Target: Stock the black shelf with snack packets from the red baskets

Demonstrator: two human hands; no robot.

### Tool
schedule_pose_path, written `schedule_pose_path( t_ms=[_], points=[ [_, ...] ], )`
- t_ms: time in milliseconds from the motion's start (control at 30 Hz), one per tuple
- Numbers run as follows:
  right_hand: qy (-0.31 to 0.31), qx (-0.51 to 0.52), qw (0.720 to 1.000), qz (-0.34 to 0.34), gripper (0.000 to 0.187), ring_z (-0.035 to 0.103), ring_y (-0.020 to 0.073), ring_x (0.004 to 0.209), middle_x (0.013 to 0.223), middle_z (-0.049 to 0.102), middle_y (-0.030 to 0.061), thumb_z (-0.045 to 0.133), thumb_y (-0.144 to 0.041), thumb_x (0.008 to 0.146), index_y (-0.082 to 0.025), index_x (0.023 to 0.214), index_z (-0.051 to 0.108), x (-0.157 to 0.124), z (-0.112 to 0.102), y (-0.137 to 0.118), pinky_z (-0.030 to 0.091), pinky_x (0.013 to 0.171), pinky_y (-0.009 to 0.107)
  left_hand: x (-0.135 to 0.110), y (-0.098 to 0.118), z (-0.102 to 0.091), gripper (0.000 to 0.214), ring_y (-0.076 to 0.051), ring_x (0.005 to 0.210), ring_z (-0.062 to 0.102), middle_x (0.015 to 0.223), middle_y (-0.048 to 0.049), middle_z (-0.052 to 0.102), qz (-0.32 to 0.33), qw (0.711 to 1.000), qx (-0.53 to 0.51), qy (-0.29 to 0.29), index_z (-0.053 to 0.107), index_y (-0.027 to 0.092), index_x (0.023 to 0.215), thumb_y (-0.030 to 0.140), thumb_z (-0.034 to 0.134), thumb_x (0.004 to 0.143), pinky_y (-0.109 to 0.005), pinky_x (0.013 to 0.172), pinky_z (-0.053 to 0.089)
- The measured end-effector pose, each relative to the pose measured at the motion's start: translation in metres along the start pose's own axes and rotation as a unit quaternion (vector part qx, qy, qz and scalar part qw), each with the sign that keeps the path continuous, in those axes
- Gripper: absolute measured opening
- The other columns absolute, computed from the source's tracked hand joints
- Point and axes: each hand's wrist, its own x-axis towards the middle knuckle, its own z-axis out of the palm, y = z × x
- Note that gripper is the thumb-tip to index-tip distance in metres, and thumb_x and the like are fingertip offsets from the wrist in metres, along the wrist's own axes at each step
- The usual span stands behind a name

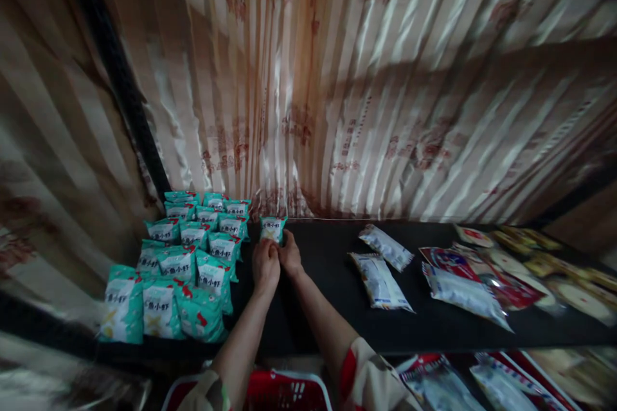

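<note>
Both my hands reach onto a black shelf [328,321]. My left hand [265,264] and my right hand [290,252] are side by side, fingers closed on one small teal snack packet [272,228] that stands at the back of the shelf. To its left, rows of the same teal snack packets [186,263] stand upright in three columns from front to back.
White and silver packets [380,270] lie flat mid-shelf, with red and yellow packets [501,276] heaped at the right. Striped paper lines the back wall [337,109]. A red basket [284,392] sits below the shelf edge, more packets [482,382] on a lower level.
</note>
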Motion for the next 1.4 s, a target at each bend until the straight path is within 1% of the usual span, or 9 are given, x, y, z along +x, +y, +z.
schedule_pose_path(
  t_ms=[167,333,467,633,800,1000,1100,1200,1400],
  points=[
    [0.007,-0.040,0.999,0.007,0.053,0.064,0.0237,0.094,0.100,0.067,0.0095,0.066,-0.038,0.071,-0.022,0.117,0.045,0.021,0.014,-0.012,0.045,0.081,0.035,0.024,-0.012,0.010,0.035,-0.024,0.121,0.048,0.123,-0.0103,0.059,-0.032,0.999,-0.029,0.026,0.060,0.017,0.108,0.019,0.035,0.084,-0.046,0.106,0.034],
    [-0.007,-0.058,0.998,-0.005,0.052,0.064,0.0236,0.094,0.101,0.066,0.0111,0.067,-0.041,0.071,-0.020,0.113,0.044,0.033,0.023,-0.016,0.045,0.080,0.033,0.037,-0.019,0.013,0.036,-0.024,0.124,0.045,0.126,-0.0093,0.057,-0.048,0.997,-0.044,0.039,0.059,0.018,0.111,0.019,0.035,0.084,-0.045,0.106,0.033],
    [-0.011,-0.078,0.997,-0.014,0.046,0.064,0.0230,0.092,0.098,0.067,0.0088,0.065,-0.044,0.073,-0.023,0.110,0.045,0.036,0.027,-0.016,0.045,0.079,0.033,0.038,-0.023,0.015,0.037,-0.025,0.125,0.043,0.128,-0.0093,0.056,-0.050,0.996,-0.052,0.050,0.057,0.018,0.114,0.019,0.037,0.083,-0.048,0.108,0.030],
    [-0.011,-0.125,0.991,-0.041,0.045,0.062,0.0256,0.096,0.100,0.067,0.0100,0.061,-0.050,0.075,-0.024,0.110,0.049,0.033,0.026,-0.016,0.045,0.079,0.036,0.034,-0.027,0.016,0.038,-0.026,0.127,0.040,0.128,-0.0120,0.055,-0.052,0.995,-0.051,0.062,0.057,0.015,0.115,0.020,0.037,0.083,-0.049,0.110,0.025],
    [-0.007,-0.109,0.993,-0.053,0.042,0.062,0.0216,0.096,0.104,0.067,0.0070,0.053,-0.047,0.082,-0.023,0.117,0.051,0.029,0.025,-0.012,0.045,0.082,0.032,0.033,-0.030,0.016,0.037,-0.024,0.128,0.040,0.127,-0.0079,0.056,-0.051,0.995,-0.047,0.068,0.058,0.020,0.114,0.019,0.037,0.083,-0.047,0.111,0.026],
    [-0.024,-0.126,0.986,-0.102,0.047,0.058,0.0256,0.106,0.113,0.064,0.0094,0.058,-0.043,0.079,-0.022,0.121,0.054,0.031,0.029,-0.008,0.043,0.090,0.034,0.030,-0.027,0.015,0.037,-0.026,0.133,0.032,0.132,-0.0121,0.052,-0.054,0.996,-0.039,0.067,0.056,0.016,0.116,0.020,0.037,0.084,-0.052,0.111,0.022],
    [0.002,-0.130,0.985,-0.110,0.054,0.054,0.0266,0.113,0.120,0.061,0.0116,0.059,-0.038,0.079,-0.020,0.128,0.048,0.026,0.028,-0.004,0.040,0.096,0.037,0.025,-0.020,0.012,0.037,-0.026,0.135,0.029,0.134,-0.0110,0.051,-0.051,0.996,-0.038,0.070,0.056,0.017,0.116,0.020,0.037,0.084,-0.051,0.112,0.020],
    [0.024,-0.142,0.982,-0.120,0.052,0.051,0.0267,0.118,0.124,0.058,0.0144,0.055,-0.033,0.081,-0.015,0.128,0.047,0.013,0.023,0.000,0.036,0.101,0.039,0.014,-0.011,0.007,0.037,-0.024,0.135,0.029,0.133,-0.0077,0.052,-0.052,0.996,-0.037,0.069,0.057,0.020,0.116,0.020,0.038,0.084,-0.048,0.113,0.020],
    [0.027,-0.110,0.985,-0.129,0.042,0.050,0.0238,0.115,0.121,0.057,0.0145,0.048,-0.027,0.081,-0.010,0.119,0.054,-0.039,0.010,0.014,0.037,0.099,0.035,-0.023,0.004,-0.011,0.038,-0.025,0.127,0.042,0.129,-0.0117,0.054,-0.082,0.996,-0.018,0.038,0.058,0.014,0.115,0.020,0.038,0.083,-0.041,0.109,0.029]
  ],
)
